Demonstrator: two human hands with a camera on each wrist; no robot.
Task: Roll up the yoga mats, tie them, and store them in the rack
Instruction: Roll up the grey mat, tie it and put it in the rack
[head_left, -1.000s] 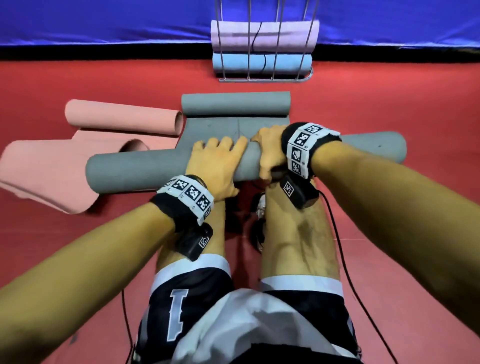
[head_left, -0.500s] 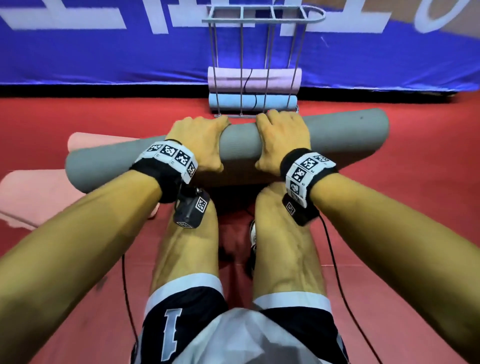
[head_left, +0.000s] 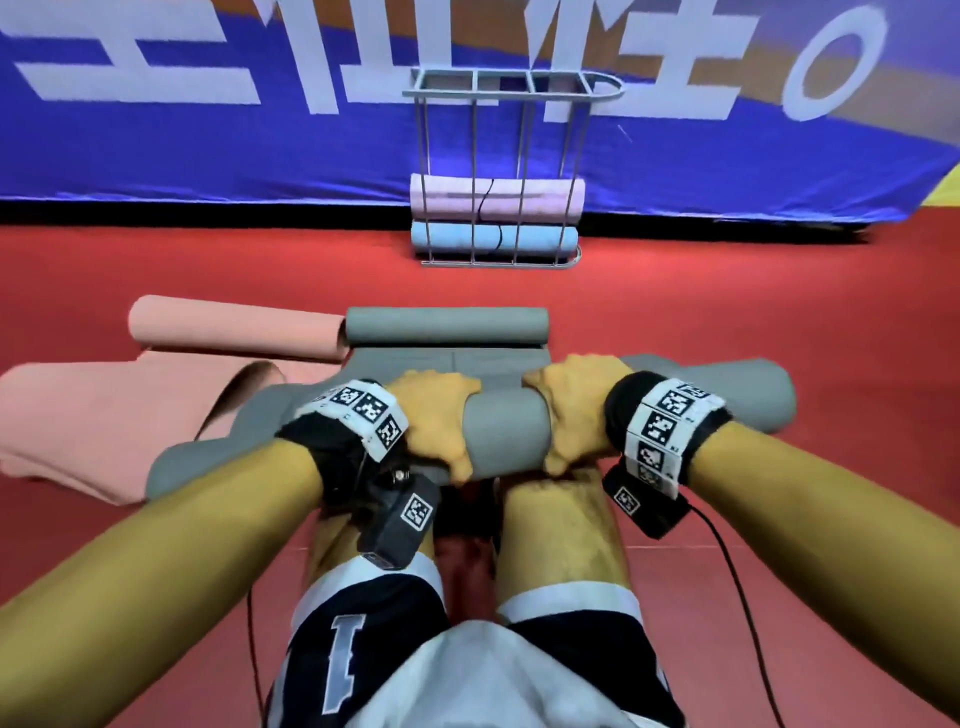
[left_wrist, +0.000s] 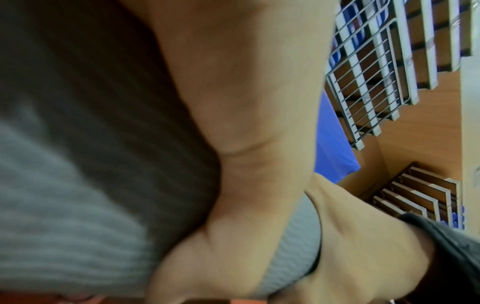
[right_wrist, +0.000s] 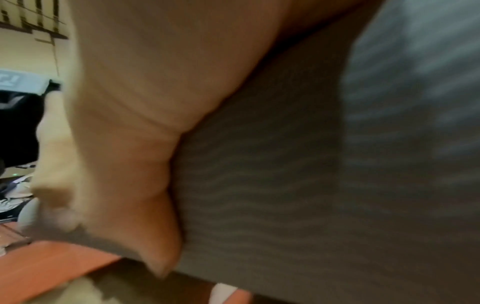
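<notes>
Closest in the head view are the person's bare legs (head_left: 561, 530) and dark shorts (head_left: 363, 639) with a white number on them, cut off at the bottom edge. Just past the knees, the left hand (head_left: 441, 421) and the right hand (head_left: 571, 410) each wrap their fingers around a rolled grey mat (head_left: 506, 434), held sideways above the red floor (head_left: 779, 312). The fingertips curl under the roll and are hidden. The left end of the roll sits behind the left arm, and both ends look smeared. Both wrist views are very blurry (they mostly show palm skin pressed on ribbed grey foam). Beyond the hands lies a second grey mat (head_left: 447, 325), part flat and part rolled, with its near edge hidden by the held roll. Left of it is a pink mat (head_left: 234, 325), rolled at the far end and loose and wavy nearer. Farthest away, a metal rack (head_left: 501, 171) stands against a blue banner (head_left: 208, 156), with a pale pink roll (head_left: 545, 195) stacked on a light blue roll (head_left: 540, 240) inside. A thin dark tie crosses each, too small to make out well.
</notes>
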